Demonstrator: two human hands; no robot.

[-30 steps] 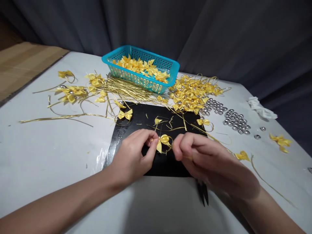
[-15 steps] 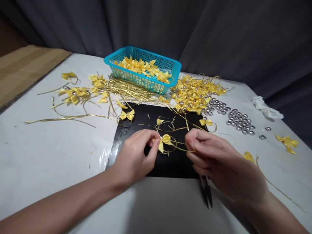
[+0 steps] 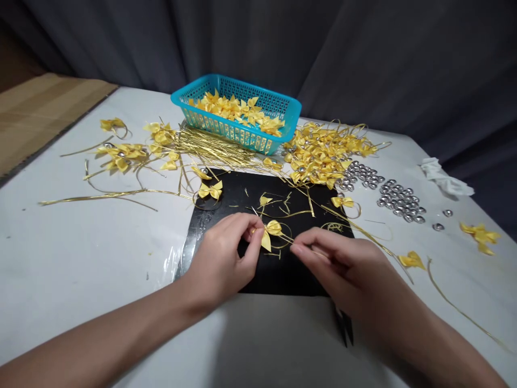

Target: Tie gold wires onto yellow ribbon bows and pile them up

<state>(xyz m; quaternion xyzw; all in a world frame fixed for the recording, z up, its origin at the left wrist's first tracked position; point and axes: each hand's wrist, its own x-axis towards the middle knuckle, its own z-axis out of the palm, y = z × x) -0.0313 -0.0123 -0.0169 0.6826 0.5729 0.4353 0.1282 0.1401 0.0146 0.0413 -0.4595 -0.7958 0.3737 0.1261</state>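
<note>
Over the black mat [image 3: 278, 277], my left hand [image 3: 232, 250] pinches a yellow ribbon bow [image 3: 273, 228] between thumb and forefinger. A thin, pointed stem sticks up beside those fingertips. My right hand [image 3: 343, 261] is closed in a pinch on a gold cord [image 3: 286, 237] that runs to the bow. Part of the cord is hidden in its fingers. Another yellow bow [image 3: 210, 189] with a gold cord lies at the mat's upper left corner. Cord scraps and a small ribbon piece [image 3: 265, 200] lie just beyond the hands.
Behind the mat stands a blue basket [image 3: 294, 116] of yellow bows, beside a bundle of gold cords [image 3: 214, 146] and a heap of bows [image 3: 319, 153]. Silver beads [image 3: 399, 200] and a white cloth [image 3: 444, 178] lie right. Scissors [image 3: 344, 327] are partly under my right hand.
My right hand has moved left and slightly down, closer to the bow, with its fingertips now on the cord near it. My left hand keeps its pinch almost in place.
</note>
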